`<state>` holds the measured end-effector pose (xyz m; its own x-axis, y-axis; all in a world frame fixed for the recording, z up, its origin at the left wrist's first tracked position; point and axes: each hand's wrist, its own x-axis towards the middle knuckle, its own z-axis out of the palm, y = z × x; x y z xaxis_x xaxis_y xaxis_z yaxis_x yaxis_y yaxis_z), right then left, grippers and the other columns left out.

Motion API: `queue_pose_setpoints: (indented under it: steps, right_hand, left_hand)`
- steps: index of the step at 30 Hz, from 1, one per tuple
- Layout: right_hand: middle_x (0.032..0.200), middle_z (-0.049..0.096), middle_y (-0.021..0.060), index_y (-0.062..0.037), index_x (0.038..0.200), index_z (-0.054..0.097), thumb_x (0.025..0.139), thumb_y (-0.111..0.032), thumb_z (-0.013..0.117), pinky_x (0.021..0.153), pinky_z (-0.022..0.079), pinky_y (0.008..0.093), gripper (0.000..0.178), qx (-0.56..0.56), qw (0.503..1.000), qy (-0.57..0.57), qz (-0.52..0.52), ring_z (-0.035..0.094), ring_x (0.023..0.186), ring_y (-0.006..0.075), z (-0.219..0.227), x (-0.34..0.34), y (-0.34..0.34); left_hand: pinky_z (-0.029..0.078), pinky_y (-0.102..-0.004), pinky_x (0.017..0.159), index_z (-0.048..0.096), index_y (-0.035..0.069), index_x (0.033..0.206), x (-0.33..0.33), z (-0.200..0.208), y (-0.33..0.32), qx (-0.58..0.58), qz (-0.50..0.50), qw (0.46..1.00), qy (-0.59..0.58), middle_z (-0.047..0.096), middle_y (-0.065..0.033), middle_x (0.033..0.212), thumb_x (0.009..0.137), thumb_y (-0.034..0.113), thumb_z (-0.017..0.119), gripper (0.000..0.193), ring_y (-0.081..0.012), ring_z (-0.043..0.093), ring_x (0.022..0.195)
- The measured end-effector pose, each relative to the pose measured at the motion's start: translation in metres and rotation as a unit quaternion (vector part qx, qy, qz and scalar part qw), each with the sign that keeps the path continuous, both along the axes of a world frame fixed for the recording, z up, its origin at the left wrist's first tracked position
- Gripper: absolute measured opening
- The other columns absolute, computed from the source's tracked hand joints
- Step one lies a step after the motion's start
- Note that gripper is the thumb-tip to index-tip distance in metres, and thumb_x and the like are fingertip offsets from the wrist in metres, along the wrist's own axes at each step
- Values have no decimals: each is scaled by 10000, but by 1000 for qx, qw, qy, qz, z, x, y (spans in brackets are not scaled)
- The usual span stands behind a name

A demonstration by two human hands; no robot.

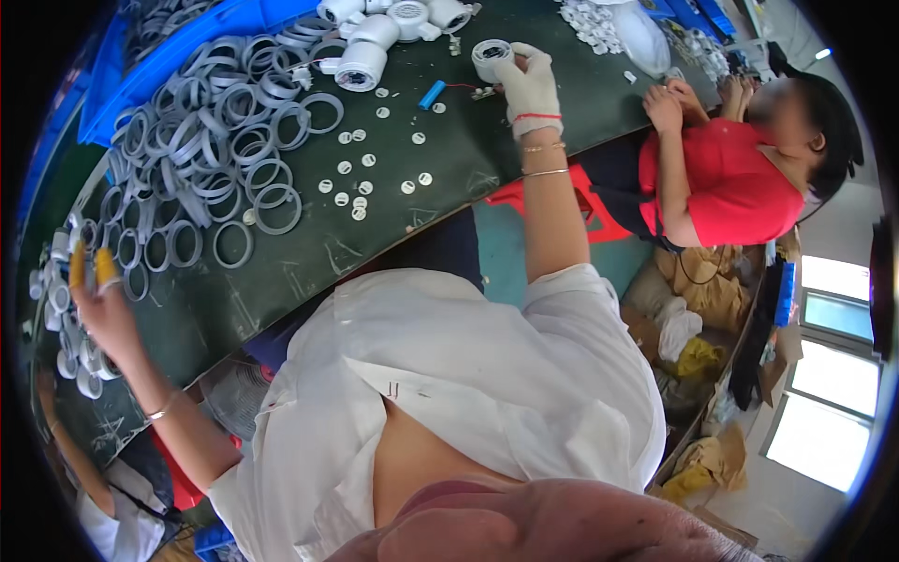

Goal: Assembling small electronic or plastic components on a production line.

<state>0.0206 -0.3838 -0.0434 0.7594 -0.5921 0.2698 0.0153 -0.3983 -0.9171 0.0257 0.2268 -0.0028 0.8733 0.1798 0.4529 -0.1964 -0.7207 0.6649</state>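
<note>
Head view: a white round housing (490,68) is held by the right hand (534,89), which is covered by a white glove with a red cuff edge; its fingers are bent closely against the housing's right side. The housing is positioned over the far part of the dark green bench (309,272), with its round face turned upward. Just below it, a blue cylinder (432,95) is joined by a red wire (459,86) to a small component (482,93). At the left, two fingers of the left hand (105,307) are covered by yellow finger covers (106,266); the fingers are extended and spread apart, and no object is seen gripped. White ring-shaped parts (89,361) are gathered near that hand. Grey rings (192,126) are heaped between the hands, beside a blue bin (94,114). Small white discs (345,168) are scattered to the right of the heap, and white rounded units (375,33) are grouped beyond them. At the far right, a co-worker in red (726,178) is seated by the bench.
</note>
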Motion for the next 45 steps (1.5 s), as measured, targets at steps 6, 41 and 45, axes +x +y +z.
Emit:
queue_pose_setpoints:
  steps: [6, 41, 45]
  right_hand:
    - [1023, 621, 101, 40, 1174, 497, 817, -54, 590, 722, 487, 250, 381, 192, 956, -147, 167, 597, 875, 136, 61, -52, 109]
    - [1221, 629, 113, -93, 1186, 666, 820, -121, 664, 888, 470, 394, 367, -107, 790, -25, 603, 586, 1000, 304, 86, -79, 167]
    - [1053, 679, 149, -37, 1107, 688, 872, -203, 674, 827, 498, 358, 288, 8, 766, -70, 639, 640, 983, 290, 86, -73, 166]
  left_hand:
    - [419, -305, 1012, 464, -16, 1373, -58, -10, -186, -311, -294, 897, 110, 570, -131, 1305, 960, 32, 509, 418, -204, 562, 1181]
    - [410, -344, 1003, 526, -2, 1254, -93, -1, -162, -346, -484, 742, 310, 569, -78, 1219, 741, -18, 750, 560, -201, 538, 1143]
    - [424, -342, 974, 515, 3, 1241, -102, 3, -160, -408, -371, 749, 367, 561, -76, 1186, 634, 259, 839, 734, -211, 554, 1101]
